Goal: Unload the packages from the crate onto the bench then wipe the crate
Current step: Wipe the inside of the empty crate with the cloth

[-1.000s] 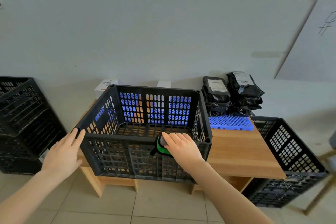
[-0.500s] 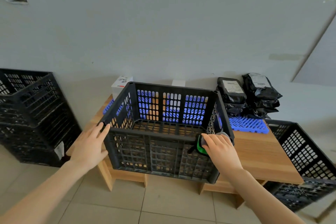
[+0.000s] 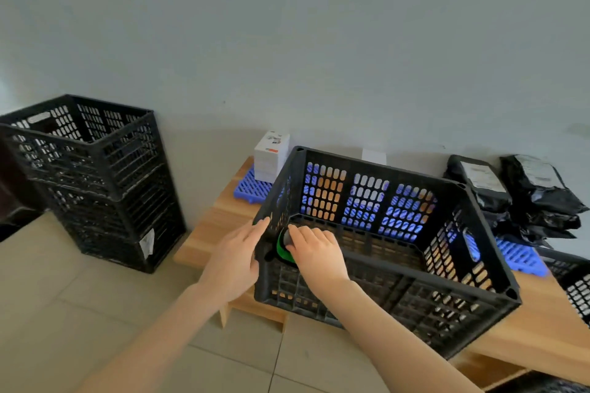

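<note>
A black lattice crate [image 3: 415, 293] stands on the wooden bench [image 3: 217, 226]; nothing lies inside it. My right hand [image 3: 316, 252] presses a green and grey wiping pad [image 3: 282, 247] against the crate's near-left corner rim, fingers laid over the pad. My left hand [image 3: 234, 257] rests flat against the outside of that same corner, fingers straight. Black plastic packages [image 3: 523, 198] are piled at the bench's back right, on a blue grid mat [image 3: 517, 257]. A white box [image 3: 271, 153] stands on another blue grid mat [image 3: 252, 190] at the back left.
Stacked black crates [image 3: 95, 179] stand on the tiled floor to the left, against the wall. Another black crate [image 3: 578, 287] sits at the right edge beside the bench. A second white box [image 3: 373, 156] peeks over the crate's far wall.
My right hand slid the pad along the near rim from the right corner to the left corner. My left hand stays on the left corner. The view swung left.
</note>
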